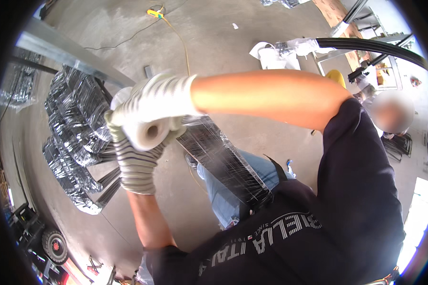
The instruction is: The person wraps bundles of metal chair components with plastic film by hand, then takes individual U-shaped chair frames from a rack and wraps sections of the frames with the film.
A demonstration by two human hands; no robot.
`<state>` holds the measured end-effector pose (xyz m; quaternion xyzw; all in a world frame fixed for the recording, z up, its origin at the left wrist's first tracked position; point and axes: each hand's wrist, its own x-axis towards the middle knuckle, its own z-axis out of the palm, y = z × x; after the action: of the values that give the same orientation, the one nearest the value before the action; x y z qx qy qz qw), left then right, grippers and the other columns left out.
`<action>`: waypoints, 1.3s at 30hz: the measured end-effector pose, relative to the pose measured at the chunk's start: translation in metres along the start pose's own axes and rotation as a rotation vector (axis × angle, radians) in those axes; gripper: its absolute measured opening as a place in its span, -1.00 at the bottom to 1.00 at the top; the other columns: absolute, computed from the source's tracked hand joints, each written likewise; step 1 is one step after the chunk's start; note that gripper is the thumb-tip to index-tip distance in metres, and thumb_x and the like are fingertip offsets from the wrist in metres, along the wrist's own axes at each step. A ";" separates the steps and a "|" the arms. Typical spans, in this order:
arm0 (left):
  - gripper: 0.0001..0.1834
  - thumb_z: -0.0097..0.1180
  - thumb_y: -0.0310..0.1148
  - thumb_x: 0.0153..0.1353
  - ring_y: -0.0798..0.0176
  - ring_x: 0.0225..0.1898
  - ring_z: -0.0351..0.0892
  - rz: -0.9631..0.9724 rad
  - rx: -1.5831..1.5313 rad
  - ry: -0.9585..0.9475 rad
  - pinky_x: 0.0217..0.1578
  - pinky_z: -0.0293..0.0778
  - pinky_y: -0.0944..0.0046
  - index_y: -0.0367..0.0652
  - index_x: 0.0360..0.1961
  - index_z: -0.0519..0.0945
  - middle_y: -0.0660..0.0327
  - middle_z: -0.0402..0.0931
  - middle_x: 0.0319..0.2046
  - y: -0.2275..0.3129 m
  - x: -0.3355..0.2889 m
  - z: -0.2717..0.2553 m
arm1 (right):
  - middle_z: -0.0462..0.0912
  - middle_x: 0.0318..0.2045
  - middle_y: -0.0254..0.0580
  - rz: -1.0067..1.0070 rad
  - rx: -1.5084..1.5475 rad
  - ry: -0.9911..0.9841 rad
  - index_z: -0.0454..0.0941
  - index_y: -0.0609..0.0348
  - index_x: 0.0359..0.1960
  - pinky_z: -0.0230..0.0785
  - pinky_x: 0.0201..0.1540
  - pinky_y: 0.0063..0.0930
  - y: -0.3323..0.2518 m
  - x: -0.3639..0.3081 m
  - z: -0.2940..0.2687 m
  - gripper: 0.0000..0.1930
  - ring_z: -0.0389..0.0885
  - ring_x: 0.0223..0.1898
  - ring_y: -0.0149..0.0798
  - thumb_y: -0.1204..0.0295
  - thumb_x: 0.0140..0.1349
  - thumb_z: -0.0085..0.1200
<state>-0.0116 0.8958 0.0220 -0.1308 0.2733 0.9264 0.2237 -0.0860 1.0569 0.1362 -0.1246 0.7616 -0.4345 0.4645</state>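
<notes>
Both my hands wear striped white knit gloves and grip a roll of clear stretch film [141, 137], its hollow core end turned toward me. My right hand [152, 99] reaches across from the right and lies over the top of the roll, slightly blurred. From below, my left hand [135, 164] wraps round the roll's underside. Just beneath the hands, a long black piece wrapped in film [223, 161] slants down toward my body. Left of the roll is a bundle of film-wrapped black parts [76, 133].
A grey metal beam [76, 54] crosses the upper left. On the concrete floor lies a yellow cord [179, 40] with a yellow connector. A person [390, 114] is at the right, near black tubing [375, 45]. A wheeled machine [54, 247] stands lower left.
</notes>
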 end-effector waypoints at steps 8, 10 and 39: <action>-0.07 0.26 0.16 -0.19 0.23 -0.22 0.41 -0.109 -0.449 -0.035 -0.39 0.48 0.30 -0.35 0.02 0.22 -0.08 0.35 -0.16 -0.033 -0.034 -0.097 | 0.55 -0.25 -0.18 0.116 -0.387 0.101 0.45 0.05 -0.19 0.46 -0.56 -0.45 0.027 0.059 0.009 -0.71 0.56 -0.55 -0.28 0.18 0.25 -0.23; -0.04 0.18 0.24 -0.17 0.10 -0.13 0.41 -0.080 -0.372 0.129 -0.18 0.44 0.18 -0.26 0.11 0.20 -0.03 0.35 -0.06 -0.057 -0.041 -0.111 | 0.55 -0.36 -0.18 0.011 -0.363 0.506 0.43 0.13 -0.36 0.43 -0.40 -0.43 0.103 0.059 0.012 -0.65 0.53 -0.54 -0.25 0.10 0.20 -0.20; -0.74 -0.06 -0.18 0.10 0.12 -0.34 0.54 0.635 1.821 -0.598 -0.16 0.38 0.14 0.03 -0.21 0.54 0.19 0.56 -0.32 -0.117 0.083 0.055 | 0.48 -0.04 -0.25 0.854 -0.018 0.504 0.35 0.04 0.05 0.29 0.04 -0.37 0.227 -0.015 0.009 -0.45 0.43 0.02 -0.25 0.03 0.06 0.00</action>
<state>-0.0330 1.0433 -0.0161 0.4062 0.8315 0.3767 0.0410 -0.0219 1.1953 -0.0329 0.3034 0.8370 -0.2153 0.4012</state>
